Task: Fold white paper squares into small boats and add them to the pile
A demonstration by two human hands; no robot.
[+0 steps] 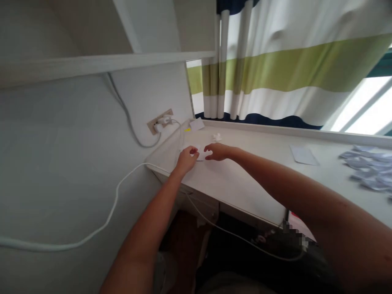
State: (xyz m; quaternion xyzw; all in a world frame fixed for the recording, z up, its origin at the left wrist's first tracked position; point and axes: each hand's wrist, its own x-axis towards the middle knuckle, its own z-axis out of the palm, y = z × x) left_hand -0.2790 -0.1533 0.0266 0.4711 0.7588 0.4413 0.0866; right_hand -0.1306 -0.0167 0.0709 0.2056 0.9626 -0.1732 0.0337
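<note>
A small white paper [201,155] lies on the white desk at the middle of the view, between my two hands. At its left edge my left hand [187,158] is closed, the thumb and curled fingers drawn together on the paper. My right hand [218,152] hovers close to the paper's right side, thumb and fingers apart, with nothing seen in it. Just behind the hands sits a small white object [217,137], too small to make out. A white sheet or card [197,124] and a yellow slip [187,130] lie in the back corner.
A flat white sheet [304,155] and a spread of white papers [369,165] lie on the desk [241,179] to the right. Plugs fill a wall socket [161,121]. A white cable [114,200] crosses the left side. Shelves [101,65] overhang; a striped curtain [275,69] hangs behind.
</note>
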